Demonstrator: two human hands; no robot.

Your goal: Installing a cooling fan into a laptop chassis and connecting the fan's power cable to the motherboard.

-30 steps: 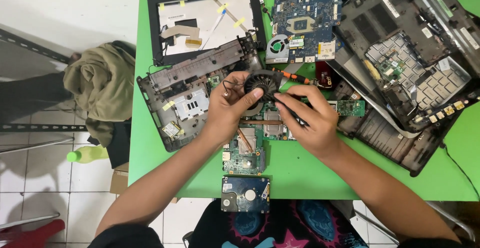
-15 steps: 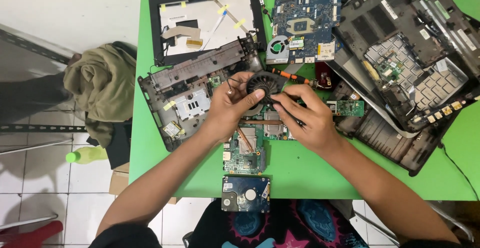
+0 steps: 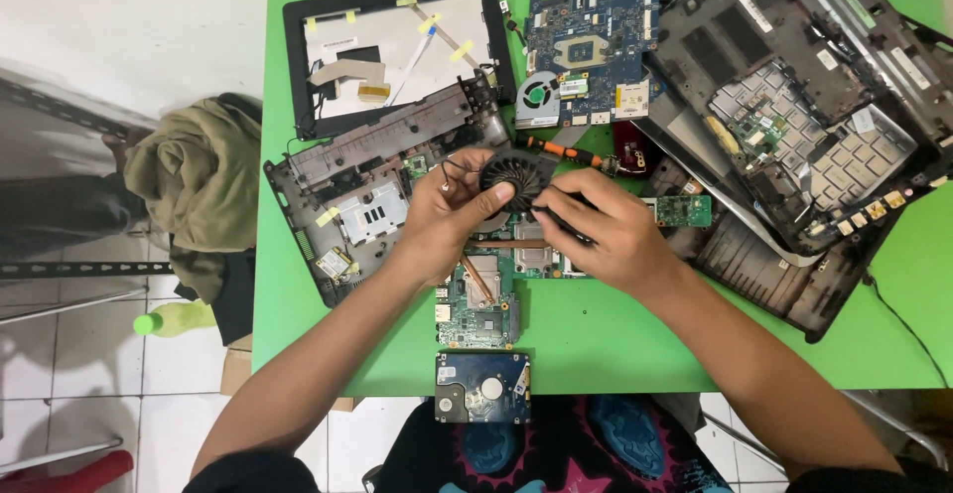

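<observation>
My left hand (image 3: 452, 213) grips a round black cooling fan (image 3: 513, 178) by its left side, thumb over the blades, above a green circuit board (image 3: 476, 299) with a copper heat pipe. My right hand (image 3: 606, 230) is closed around a thin dark tool (image 3: 558, 223), its tip pointing left at the fan's lower edge. Both hands meet near the middle of the green table (image 3: 615, 339). An orange-handled screwdriver (image 3: 566, 150) lies just beyond the fan.
A hard drive (image 3: 483, 387) sits at the near edge. A grey laptop base (image 3: 367, 200) lies on the left, a screen bezel (image 3: 392, 41) behind it, a blue motherboard (image 3: 591, 41) at the back, stacked laptop shells (image 3: 804, 126) on the right. Olive cloth (image 3: 194, 180) hangs off-table.
Both hands have stayed together over the fan; my left thumb has shifted a little across the blades and the tool has edged nearer the fan. The view has drifted slightly.
</observation>
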